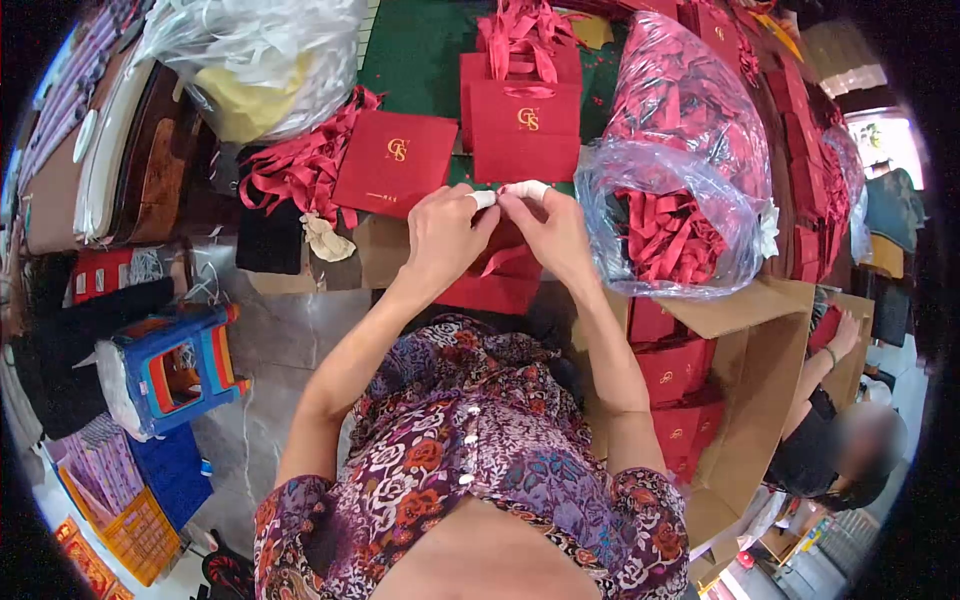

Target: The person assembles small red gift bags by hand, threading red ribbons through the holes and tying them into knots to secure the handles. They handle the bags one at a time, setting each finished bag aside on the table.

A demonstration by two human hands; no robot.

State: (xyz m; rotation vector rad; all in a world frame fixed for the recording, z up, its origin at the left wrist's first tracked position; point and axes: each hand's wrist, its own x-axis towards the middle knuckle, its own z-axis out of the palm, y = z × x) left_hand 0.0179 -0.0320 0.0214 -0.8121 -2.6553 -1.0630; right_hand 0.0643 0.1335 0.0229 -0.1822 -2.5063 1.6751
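Observation:
My left hand (445, 232) and my right hand (548, 228) meet fingertip to fingertip above the table's near edge. Both pinch a red ribbon (506, 258), part of which hangs below them; its end between the fingertips is mostly hidden. White tape wraps a finger on each hand. Under the hands is a red paper bag (490, 288), partly covered by them. Beside my left hand lies another red bag (396, 155) with gold letters. Straight ahead, a lettered red bag (526, 130) with ribbon handles rests on a stack.
Loose red ribbons (300, 175) lie at the left, below a clear bag of white ribbons (260, 60). A plastic sack of red ribbons (675, 215) stands at the right. Below it, a cardboard box (750, 370) holds red bags. A blue stool (180, 370) and another person (825, 440) are farther off.

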